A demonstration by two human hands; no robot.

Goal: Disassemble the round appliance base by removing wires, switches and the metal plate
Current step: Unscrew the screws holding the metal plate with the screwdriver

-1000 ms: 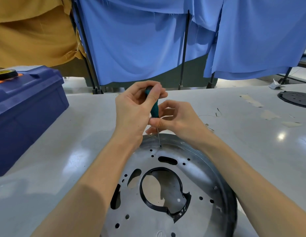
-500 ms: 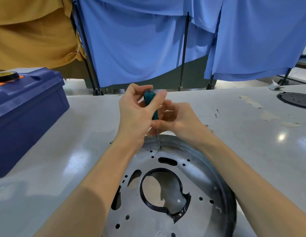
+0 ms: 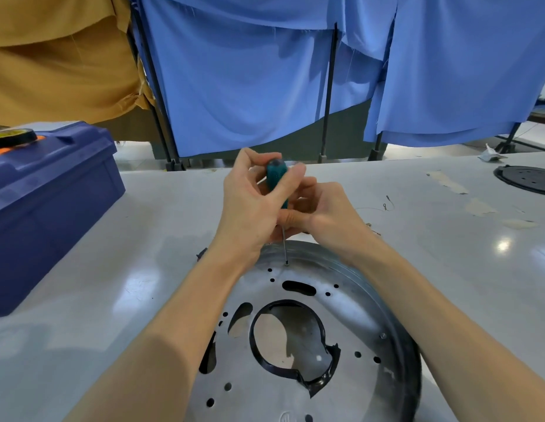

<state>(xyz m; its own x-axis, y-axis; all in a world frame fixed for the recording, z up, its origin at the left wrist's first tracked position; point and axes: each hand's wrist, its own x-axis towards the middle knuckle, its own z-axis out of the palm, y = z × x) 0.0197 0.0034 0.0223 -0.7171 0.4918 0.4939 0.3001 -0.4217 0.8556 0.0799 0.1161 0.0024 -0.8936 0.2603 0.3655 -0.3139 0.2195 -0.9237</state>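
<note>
Gripping the teal screwdriver (image 3: 276,181), the left hand (image 3: 253,208) and right hand (image 3: 323,214) pressed its tip onto the metal plate (image 3: 350,303) just below the closed fingers (image 3: 291,185).

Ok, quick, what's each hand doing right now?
Left hand: closed on the screwdriver handle.
Right hand: pinching the screwdriver low on the handle; tip sits at a screw on the metal plate.

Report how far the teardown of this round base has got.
Done, by the look of it: no wires or switches show on the metal plate, and several of its holes stand empty. In hand: the left hand grips the teal screwdriver, the right hand steadies its shaft, tip on a screw at the far edge. Left: that screw, another near the right rim, then lifting the plate out.
</note>
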